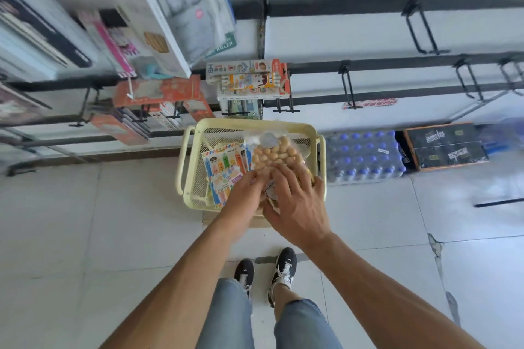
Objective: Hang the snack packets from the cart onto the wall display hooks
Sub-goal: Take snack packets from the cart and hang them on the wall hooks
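Head cam: both hands down in the pale-yellow wire-mesh cart [189, 150]. Right hand [295, 201] spread flat over the clear bag of round tan snacks [276, 154], left hand [244, 193] fingering its near edge — grip unclear, probably working it loose. Bare black wall hooks [348, 88] at 1 o'clock.

Shrink-wrapped pack of blue-capped water bottles [365, 157] on the white tiled floor [85, 221]. Just right of the bottles, black cartons [446, 146]. Left of the bottles, up the wall, boxed stationery [246, 76] and books [34, 34].
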Demonstrator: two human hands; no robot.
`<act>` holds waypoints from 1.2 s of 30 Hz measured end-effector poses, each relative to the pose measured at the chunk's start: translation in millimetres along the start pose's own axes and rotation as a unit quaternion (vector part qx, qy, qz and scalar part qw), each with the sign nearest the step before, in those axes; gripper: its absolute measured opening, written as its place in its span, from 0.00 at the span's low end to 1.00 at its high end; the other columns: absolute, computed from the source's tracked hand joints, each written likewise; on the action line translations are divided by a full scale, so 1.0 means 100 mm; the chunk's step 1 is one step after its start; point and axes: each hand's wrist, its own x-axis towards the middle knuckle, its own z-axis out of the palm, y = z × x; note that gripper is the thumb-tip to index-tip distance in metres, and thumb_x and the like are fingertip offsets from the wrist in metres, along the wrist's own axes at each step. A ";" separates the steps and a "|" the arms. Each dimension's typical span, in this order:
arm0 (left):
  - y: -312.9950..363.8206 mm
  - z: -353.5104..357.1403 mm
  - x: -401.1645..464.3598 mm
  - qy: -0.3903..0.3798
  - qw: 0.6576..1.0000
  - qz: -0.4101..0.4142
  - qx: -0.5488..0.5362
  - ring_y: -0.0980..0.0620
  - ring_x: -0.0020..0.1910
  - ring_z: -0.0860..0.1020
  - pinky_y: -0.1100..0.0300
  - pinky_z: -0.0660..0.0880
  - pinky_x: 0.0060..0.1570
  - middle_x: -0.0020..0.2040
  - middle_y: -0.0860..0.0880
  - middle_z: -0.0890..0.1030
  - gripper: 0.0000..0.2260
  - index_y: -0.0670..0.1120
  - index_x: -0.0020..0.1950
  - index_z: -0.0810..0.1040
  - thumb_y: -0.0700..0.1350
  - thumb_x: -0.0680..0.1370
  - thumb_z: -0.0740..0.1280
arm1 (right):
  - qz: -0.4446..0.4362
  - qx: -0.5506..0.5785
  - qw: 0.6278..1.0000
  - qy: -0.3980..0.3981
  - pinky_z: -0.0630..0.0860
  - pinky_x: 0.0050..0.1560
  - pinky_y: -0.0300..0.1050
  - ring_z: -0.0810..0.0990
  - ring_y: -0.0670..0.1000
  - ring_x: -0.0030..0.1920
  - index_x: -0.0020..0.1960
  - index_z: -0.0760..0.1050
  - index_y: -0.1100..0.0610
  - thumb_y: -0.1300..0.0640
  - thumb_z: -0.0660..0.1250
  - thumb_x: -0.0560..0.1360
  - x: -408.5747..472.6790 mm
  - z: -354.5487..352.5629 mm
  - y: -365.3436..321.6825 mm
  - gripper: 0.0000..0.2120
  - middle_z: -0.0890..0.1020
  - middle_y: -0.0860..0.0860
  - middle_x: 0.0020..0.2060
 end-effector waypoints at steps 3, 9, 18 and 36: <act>0.17 0.05 -0.20 0.005 0.999 0.033 -0.016 0.49 0.56 0.83 0.47 0.80 0.55 0.55 0.50 0.85 0.12 0.54 0.58 0.82 0.56 0.79 0.65 | 0.006 -0.008 1.000 0.015 0.73 0.57 0.62 0.69 0.57 0.71 0.67 0.71 0.57 0.44 0.67 0.72 -0.08 -0.27 -0.09 0.28 0.76 0.52 0.67; 0.49 0.10 -0.51 -0.018 0.995 0.096 -0.020 0.55 0.41 0.83 0.60 0.76 0.38 0.50 0.50 0.85 0.09 0.50 0.55 0.83 0.49 0.81 0.64 | 0.049 0.059 0.991 0.110 0.71 0.62 0.56 0.69 0.55 0.70 0.67 0.71 0.55 0.45 0.62 0.79 -0.25 -0.70 -0.22 0.21 0.76 0.52 0.66; 0.75 0.40 -0.90 -0.102 0.980 0.157 0.069 0.51 0.53 0.83 0.53 0.80 0.51 0.53 0.51 0.84 0.07 0.55 0.52 0.81 0.52 0.82 0.63 | 0.243 0.183 0.938 0.163 0.74 0.61 0.51 0.71 0.51 0.66 0.70 0.66 0.57 0.44 0.56 0.82 -0.61 -1.37 -0.02 0.23 0.74 0.53 0.67; 1.06 2.72 -2.07 -0.226 0.939 0.245 0.089 0.48 0.50 0.85 0.47 0.82 0.52 0.52 0.45 0.86 0.08 0.49 0.55 0.81 0.49 0.82 0.63 | 0.352 0.476 0.760 0.267 0.79 0.45 0.44 0.82 0.45 0.44 0.55 0.74 0.52 0.48 0.58 0.83 -1.77 -3.10 1.33 0.09 0.82 0.48 0.45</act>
